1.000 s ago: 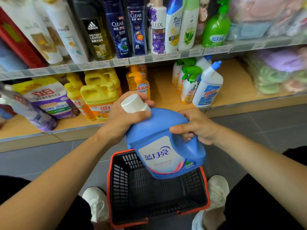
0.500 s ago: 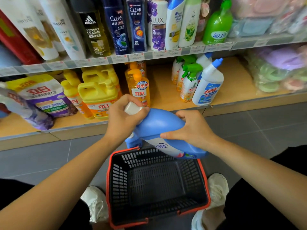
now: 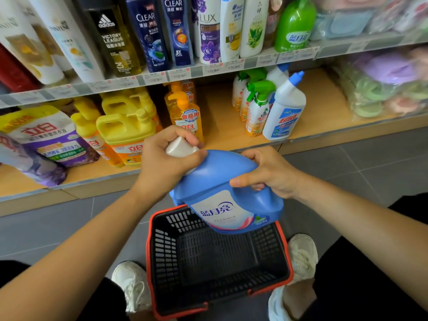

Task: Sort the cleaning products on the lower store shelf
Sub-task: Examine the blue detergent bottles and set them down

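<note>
Left grip (image 3: 162,167) wraps the smooth white cap (image 3: 179,147); right grip (image 3: 272,174) clutches the glossy, rounded blue jug (image 3: 215,181), tilted over a slotted plastic basket (image 3: 166,251).

Bright even store light, wide-angle bowing, motion-blurred soft edges

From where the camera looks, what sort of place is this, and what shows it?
Probably a shop aisle: price tags line the shelf edge, branded shampoo bottles stand in rows, and a shopping basket sits below.
</note>
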`<state>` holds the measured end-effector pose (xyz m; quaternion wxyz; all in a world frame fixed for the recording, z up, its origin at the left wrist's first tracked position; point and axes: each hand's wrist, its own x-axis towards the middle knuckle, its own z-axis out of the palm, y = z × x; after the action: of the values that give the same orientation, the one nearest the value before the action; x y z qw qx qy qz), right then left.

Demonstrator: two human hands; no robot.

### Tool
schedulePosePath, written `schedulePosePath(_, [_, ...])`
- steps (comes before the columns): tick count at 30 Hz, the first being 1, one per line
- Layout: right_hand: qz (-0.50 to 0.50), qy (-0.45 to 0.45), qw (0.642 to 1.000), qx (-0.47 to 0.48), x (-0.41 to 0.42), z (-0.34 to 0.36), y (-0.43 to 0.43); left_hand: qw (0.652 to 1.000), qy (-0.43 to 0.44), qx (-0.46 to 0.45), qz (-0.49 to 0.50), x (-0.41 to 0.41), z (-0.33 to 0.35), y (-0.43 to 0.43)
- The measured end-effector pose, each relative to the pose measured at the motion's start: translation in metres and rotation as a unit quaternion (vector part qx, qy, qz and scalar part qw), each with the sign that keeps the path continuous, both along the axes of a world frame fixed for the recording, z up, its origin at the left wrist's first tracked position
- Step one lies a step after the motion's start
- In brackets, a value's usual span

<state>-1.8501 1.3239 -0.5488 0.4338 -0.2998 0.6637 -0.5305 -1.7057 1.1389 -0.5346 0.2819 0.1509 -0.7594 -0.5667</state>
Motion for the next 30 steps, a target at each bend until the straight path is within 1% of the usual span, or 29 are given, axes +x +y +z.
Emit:
schedulePosePath(2, [-0.023,0.05,0.998,-0.001,0.005,0.0,-0.001,0.998,0.006,-0.025,0.055,0.0,-0.005,0.005])
schedulePosePath(5, [-0.05,0.166,0.985,-0.005,0.009,0.001,-0.001,0.99,-0.01,-0.069,0.122,-0.003,-0.008,0.009])
schedulePosePath(6, [-0.054,0.185,0.981,-0.01,0.009,0.002,-0.001,0.986,-0.024,-0.083,0.141,-0.004,-0.009,0.01])
schedulePosePath(8, [-0.063,0.196,0.978,-0.014,0.008,0.002,-0.001,0.981,-0.046,-0.093,0.163,-0.006,-0.01,0.011])
schedulePosePath(10, [-0.068,0.201,0.977,-0.008,0.006,0.001,0.001,0.987,-0.042,-0.055,0.145,-0.007,-0.011,0.008])
schedulePosePath(12, [-0.073,0.185,0.98,-0.001,0.004,-0.001,0.002,0.995,-0.029,-0.014,0.091,-0.008,-0.01,0.003])
schedulePosePath(15, [-0.075,0.088,0.993,-0.003,-0.001,-0.002,0.003,0.998,-0.01,0.066,0.002,-0.01,-0.006,-0.008])
schedulePosePath(17, [-0.081,0.029,0.996,-0.009,-0.003,0.0,0.003,0.99,0.011,0.133,-0.047,-0.012,-0.002,-0.012])
schedulePosePath(18, [-0.081,0.01,0.997,-0.014,-0.003,0.0,0.002,0.985,0.022,0.157,-0.061,-0.013,-0.001,-0.012])
schedulePosePath(20, [-0.077,-0.019,0.997,-0.021,-0.003,-0.002,0.001,0.981,0.035,0.185,-0.055,-0.013,-0.001,-0.01])
schedulePosePath(22, [-0.074,-0.04,0.996,-0.028,-0.002,-0.004,0.0,0.985,0.039,0.166,-0.031,-0.011,-0.003,-0.007])
schedulePosePath(24, [-0.078,-0.046,0.995,-0.031,0.0,-0.005,0.0,0.992,0.042,0.116,-0.017,-0.007,-0.007,-0.004])
schedulePosePath(30, [-0.11,-0.065,0.991,-0.035,-0.001,-0.003,0.0,0.995,0.001,0.071,-0.065,-0.005,-0.017,-0.002])
